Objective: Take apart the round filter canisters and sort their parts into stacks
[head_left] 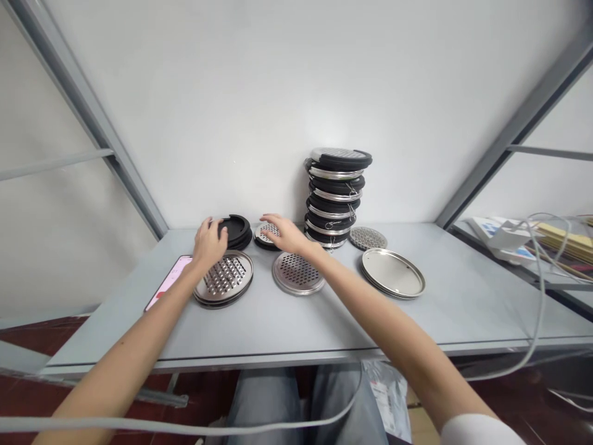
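Note:
My left hand reaches over the left edge of a stack of black rings, thumb and fingers apart; whether it touches them I cannot tell. Just in front lies a stack of round metal grater plates with raised holes. My right hand hovers with spread fingers beside a perforated disc in a black ring, partly hidden by it. Under my right wrist sits another round grater plate with slotted holes. Both hands appear to hold nothing.
Behind my right hand rises a tall stack of black-rimmed metal containers with wire clasps. To its right are a perforated disc and shallow metal lids. A phone lies at the left. A white cable hangs at the right.

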### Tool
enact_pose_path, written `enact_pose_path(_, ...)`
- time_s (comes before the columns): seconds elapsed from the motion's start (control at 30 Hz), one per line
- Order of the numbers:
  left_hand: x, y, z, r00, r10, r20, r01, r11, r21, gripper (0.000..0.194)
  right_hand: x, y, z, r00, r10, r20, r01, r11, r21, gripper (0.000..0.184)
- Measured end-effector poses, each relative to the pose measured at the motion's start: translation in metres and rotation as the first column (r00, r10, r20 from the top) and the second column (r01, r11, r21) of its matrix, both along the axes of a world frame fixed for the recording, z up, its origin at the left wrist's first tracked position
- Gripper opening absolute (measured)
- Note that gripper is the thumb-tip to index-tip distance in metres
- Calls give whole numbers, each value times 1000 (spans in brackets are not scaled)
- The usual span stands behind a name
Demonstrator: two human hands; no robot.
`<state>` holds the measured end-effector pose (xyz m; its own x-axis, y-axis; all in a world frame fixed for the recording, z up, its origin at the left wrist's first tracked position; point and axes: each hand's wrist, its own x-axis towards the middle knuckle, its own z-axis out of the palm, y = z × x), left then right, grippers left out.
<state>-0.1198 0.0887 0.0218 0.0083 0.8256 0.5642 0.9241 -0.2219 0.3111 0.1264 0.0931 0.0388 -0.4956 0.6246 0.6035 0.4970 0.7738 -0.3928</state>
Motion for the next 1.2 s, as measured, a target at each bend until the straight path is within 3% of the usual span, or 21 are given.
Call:
enact_pose_path(0.1,47,-18,9,959,-281,36,273,950,150,33,44,-24,-1,996,-26,-82,25,1000,-18,26)
enact_pose_path(0.2,92,-36,8,828,-558,48,555,829,68,31,78,-46,-14,993,-85,-84,81,996,-50,25)
enact_pose_path(0.27,112,-45,2,778,-627,24,628,778,-15,41,93,-56,-25,988,-128,-81,127,992,-19,23)
enact_pose_path(0.37,122,-56,-11,755,-652,-61,633,750,-191,93,106,-63,-41,990,-143,-21,143,989,28,24)
enact_pose_path(0.43,118,-61,-16,747,-657,-101,607,736,-300,110,110,-64,-47,990,-125,61,124,992,15,31)
enact_pose_path(0.53,110,-64,-19,749,-654,-105,566,715,-411,112,112,-64,-49,982,-106,154,113,993,-39,43)
enact_pose_path(0.67,106,-67,-15,749,-654,-108,553,706,-443,111,111,-67,-49,968,-94,230,119,988,-94,56)
enact_pose_path(0.97,112,-76,-16,767,-638,-70,528,689,-497,104,109,-71,-53,947,-157,282,206,967,-152,61)
enact_pose_path(1.2,111,-72,-19,766,-643,6,571,677,-465,105,115,-71,-51,971,-28,238,89,965,-248,88)
